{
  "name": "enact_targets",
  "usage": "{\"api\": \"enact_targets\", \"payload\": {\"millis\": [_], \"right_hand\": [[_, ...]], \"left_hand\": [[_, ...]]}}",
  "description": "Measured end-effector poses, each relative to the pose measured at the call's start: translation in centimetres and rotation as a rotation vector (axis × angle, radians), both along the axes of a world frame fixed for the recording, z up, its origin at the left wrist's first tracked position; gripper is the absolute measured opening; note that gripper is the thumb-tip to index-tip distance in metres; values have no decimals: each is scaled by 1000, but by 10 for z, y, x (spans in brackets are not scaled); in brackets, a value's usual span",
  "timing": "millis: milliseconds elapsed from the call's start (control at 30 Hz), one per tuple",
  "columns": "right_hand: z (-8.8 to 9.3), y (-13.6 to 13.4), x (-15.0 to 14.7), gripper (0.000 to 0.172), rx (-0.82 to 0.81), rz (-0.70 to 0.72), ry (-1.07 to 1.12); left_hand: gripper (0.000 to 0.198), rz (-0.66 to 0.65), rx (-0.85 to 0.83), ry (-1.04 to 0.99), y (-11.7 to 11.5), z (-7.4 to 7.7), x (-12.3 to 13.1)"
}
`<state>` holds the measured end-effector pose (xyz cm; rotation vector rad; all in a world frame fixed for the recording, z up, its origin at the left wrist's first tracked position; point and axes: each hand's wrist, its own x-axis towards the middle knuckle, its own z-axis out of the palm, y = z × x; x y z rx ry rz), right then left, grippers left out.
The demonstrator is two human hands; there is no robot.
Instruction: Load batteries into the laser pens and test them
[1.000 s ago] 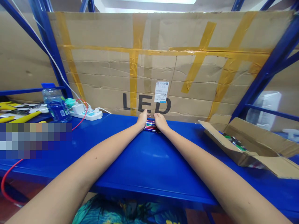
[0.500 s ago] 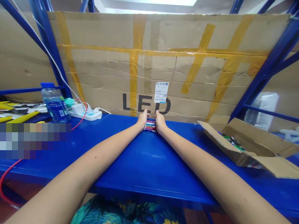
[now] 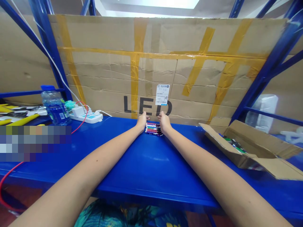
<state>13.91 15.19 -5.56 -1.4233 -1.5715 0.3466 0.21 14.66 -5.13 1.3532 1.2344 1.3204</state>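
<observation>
A small row of slim, multicoloured pens (image 3: 152, 128) lies side by side on the blue table, near the base of the cardboard. At its left ends stands my left hand (image 3: 142, 122), palm inward, thumb up and fingers pointing forward. My right hand (image 3: 165, 123) faces it from the other side, near the right ends, where a few pens stick out unevenly. Both hands look open, with the row between them rather than in a grip. Some fingertips are hidden behind the thumbs, and whether the palms touch the pens I cannot tell.
An open cardboard box (image 3: 253, 151) holding more pens stands at right. A blue-capped bottle (image 3: 55, 105), a white power strip (image 3: 91, 117) and a red cable (image 3: 81, 121) are at left. Taped cardboard (image 3: 106, 75) rises behind the blue table (image 3: 146, 167).
My hands have moved slightly apart, the right one shifting right, so more of the pens shows between them. The camera view has shifted a little.
</observation>
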Motion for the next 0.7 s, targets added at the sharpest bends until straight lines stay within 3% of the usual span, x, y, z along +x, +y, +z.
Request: {"api": "enact_targets", "payload": {"millis": [100,167,267,400,700], "right_hand": [[10,-18,20,52,-33,-77,-138],[11,-31,34,39,-27,-89,-222],[9,-45,47,29,-50,-144,-369],[5,-49,51,28,-141,-196,-679],[5,-47,53,25,-206,-167,-715]], "left_hand": [[52,127,193,495,-6,1,-17],[36,148,244,666,-9,0,-28],[16,129,267,790,-12,-3,-40],[16,103,315,946,-16,-3,-43],[29,90,350,1137,-19,-1,-41]]}}
